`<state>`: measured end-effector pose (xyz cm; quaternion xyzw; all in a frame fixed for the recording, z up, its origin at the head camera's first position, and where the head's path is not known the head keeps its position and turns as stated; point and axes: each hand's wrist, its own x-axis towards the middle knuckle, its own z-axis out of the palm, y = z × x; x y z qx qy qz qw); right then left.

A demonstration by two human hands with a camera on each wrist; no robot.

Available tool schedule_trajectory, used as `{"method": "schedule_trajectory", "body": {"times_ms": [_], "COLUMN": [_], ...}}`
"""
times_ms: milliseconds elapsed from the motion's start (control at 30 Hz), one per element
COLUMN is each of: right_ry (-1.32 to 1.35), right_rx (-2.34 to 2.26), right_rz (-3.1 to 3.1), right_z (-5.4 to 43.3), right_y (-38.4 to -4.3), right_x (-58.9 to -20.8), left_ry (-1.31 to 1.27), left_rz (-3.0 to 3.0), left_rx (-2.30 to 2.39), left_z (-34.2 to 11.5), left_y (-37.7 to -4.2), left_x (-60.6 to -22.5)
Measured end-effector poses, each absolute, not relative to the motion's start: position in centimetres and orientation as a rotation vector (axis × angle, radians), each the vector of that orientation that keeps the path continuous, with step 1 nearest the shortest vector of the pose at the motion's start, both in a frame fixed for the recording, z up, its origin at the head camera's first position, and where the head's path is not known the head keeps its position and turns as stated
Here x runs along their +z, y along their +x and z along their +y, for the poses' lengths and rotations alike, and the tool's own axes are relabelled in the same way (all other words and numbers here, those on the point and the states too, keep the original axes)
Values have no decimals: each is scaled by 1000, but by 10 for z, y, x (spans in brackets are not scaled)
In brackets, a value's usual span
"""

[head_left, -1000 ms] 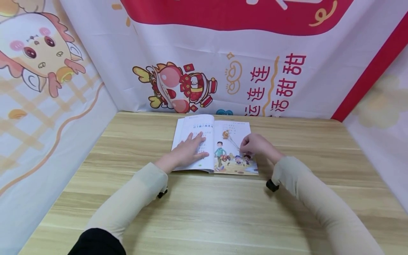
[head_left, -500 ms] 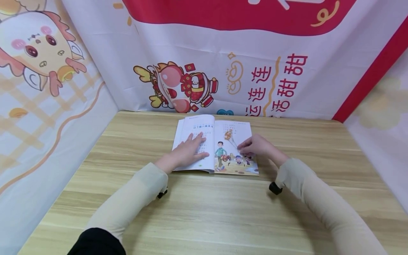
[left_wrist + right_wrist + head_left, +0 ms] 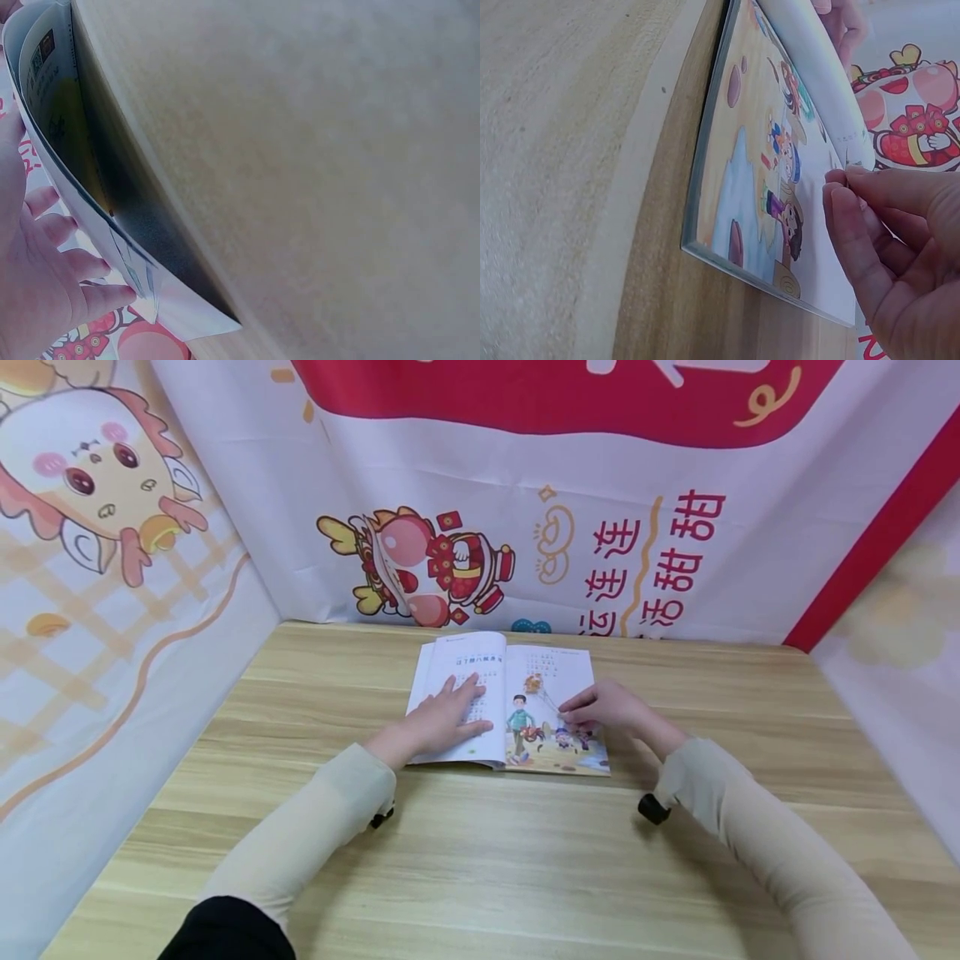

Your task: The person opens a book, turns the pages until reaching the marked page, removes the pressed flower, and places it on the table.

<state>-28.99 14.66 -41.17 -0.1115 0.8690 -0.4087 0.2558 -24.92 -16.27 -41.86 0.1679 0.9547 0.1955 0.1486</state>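
An open picture book point(image 3: 551, 664) lies on the wooden table, its left page bowed up a little towards the spine. My left hand point(image 3: 446, 714) rests spread on that printed left page; the left wrist view shows its fingers against the bent sheets point(image 3: 195, 311). Over the right page, the thumb and forefinger of my right hand point(image 3: 607, 706) pinch thin strands. At their far end is a small orange-gold ornament point(image 3: 533, 683); whether it touches the paper I cannot tell. In the right wrist view my right hand point(image 3: 907, 247) hides most of what it pinches.
The wooden table point(image 3: 480, 860) spreads around the book. Behind it hangs a white and red printed cloth point(image 3: 450, 460), and another printed cloth point(image 3: 112, 635) stands at the left. A black band piece point(image 3: 653, 808) sits under my right wrist.
My right hand has shifted slightly right and extended its pinching fingers. The ornament swung a little, blurred half a second ago, and is now sharper and slightly lower. My left hand stays put.
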Motion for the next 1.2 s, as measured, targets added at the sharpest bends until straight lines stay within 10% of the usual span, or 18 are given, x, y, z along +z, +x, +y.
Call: {"method": "schedule_trajectory", "body": {"times_ms": [1200], "right_ry": [-175], "right_rx": [-1421], "right_rz": [2494], "right_z": [195], "right_y": [-292], "right_x": [-388], "left_ry": [512], "left_rz": [2749], "left_rx": [551], "left_z": [-163], "left_y": [-250], "left_x": [-419]}}
